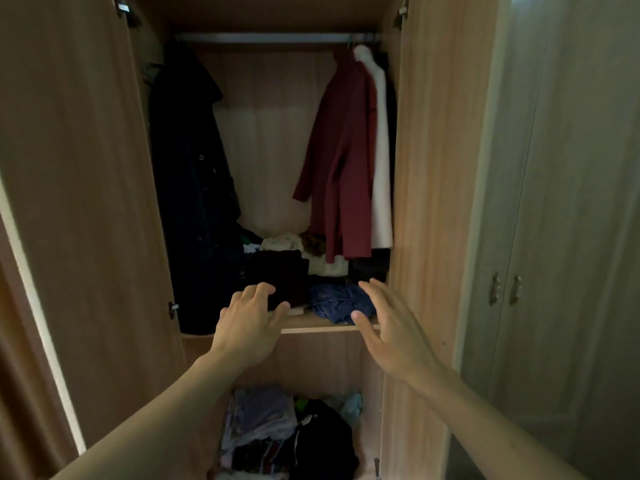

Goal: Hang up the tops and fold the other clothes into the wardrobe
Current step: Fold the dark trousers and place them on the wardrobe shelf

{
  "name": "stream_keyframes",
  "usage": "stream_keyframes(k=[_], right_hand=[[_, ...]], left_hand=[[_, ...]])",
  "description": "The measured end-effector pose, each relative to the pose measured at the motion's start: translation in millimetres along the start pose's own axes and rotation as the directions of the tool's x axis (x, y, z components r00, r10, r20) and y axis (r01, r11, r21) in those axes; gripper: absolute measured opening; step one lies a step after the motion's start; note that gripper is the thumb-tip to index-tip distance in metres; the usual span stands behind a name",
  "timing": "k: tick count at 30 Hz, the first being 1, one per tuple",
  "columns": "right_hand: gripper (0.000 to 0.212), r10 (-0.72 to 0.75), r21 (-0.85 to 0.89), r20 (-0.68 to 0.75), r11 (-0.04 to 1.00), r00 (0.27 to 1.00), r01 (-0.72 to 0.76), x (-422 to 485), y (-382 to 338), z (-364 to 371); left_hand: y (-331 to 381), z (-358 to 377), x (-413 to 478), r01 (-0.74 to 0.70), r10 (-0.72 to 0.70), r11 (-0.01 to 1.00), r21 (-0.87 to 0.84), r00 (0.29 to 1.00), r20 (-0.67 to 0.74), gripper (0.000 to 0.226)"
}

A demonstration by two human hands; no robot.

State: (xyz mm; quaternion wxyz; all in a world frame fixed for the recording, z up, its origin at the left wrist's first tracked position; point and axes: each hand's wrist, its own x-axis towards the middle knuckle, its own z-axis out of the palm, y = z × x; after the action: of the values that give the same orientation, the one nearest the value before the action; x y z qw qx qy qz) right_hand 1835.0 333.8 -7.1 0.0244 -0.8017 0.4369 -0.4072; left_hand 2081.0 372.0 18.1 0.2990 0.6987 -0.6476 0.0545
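Note:
I face an open wooden wardrobe [426,174]. From its rail [277,37] hang a dark coat [190,174] on the left and a maroon coat [343,157] with a white garment [382,161] on the right. Folded clothes lie on the shelf [322,328]: a dark folded piece [280,275] and a crumpled blue patterned garment [336,301]. My left hand [247,327] touches the front of the dark piece with curled fingertips. My right hand [388,323] hovers open beside the blue garment, fingers spread.
More clothes are piled in the lower compartment [291,434]. The left wardrobe door [79,202] stands open beside me. A pale closed cupboard with two handles [505,289] stands to the right.

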Motion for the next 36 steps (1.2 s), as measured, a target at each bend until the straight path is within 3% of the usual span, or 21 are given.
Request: stream_keyframes(k=[6,10,14,17,21,26,30,33,36], right_hand=[[0.052,0.000,0.045,-0.137,0.999,0.991,0.006,3,31,-49],[0.047,-0.031,-0.012,-0.255,1.000,0.966,0.029,12,51,-80],[0.050,0.023,-0.082,-0.298,0.995,0.954,-0.050,23,73,-103],[0.058,0.083,-0.236,-0.266,0.960,0.960,-0.149,39,93,-114],[0.061,0.143,-0.185,-0.100,0.970,0.985,-0.160,50,107,-112],[0.068,0.150,-0.096,-0.196,0.981,0.969,-0.172,54,106,-101],[0.066,0.168,-0.169,-0.219,0.964,0.961,-0.207,59,104,-92],[0.058,0.122,-0.216,-0.236,0.961,0.964,-0.174,59,99,-82],[0.064,0.063,-0.145,-0.259,0.984,0.964,-0.103,60,93,-70]], left_hand=[[44,18,-5,-0.071,0.071,0.997,0.038,0.997,0.005,0.050],[62,23,1,-0.080,0.081,0.996,0.028,0.997,-0.020,0.050],[73,31,4,-0.099,0.099,0.995,0.022,0.995,-0.025,0.049],[76,34,8,-0.093,0.094,0.995,0.031,0.996,-0.010,0.050],[77,34,10,-0.074,0.075,0.996,0.046,0.997,-0.014,0.050],[79,40,9,-0.059,0.059,0.997,0.047,0.998,-0.002,0.048],[79,46,7,-0.059,0.058,0.997,0.044,0.998,0.018,0.048],[75,51,6,-0.067,0.065,0.996,0.061,0.997,0.037,0.049],[72,56,13,-0.076,0.074,0.995,0.058,0.996,0.040,0.050]])
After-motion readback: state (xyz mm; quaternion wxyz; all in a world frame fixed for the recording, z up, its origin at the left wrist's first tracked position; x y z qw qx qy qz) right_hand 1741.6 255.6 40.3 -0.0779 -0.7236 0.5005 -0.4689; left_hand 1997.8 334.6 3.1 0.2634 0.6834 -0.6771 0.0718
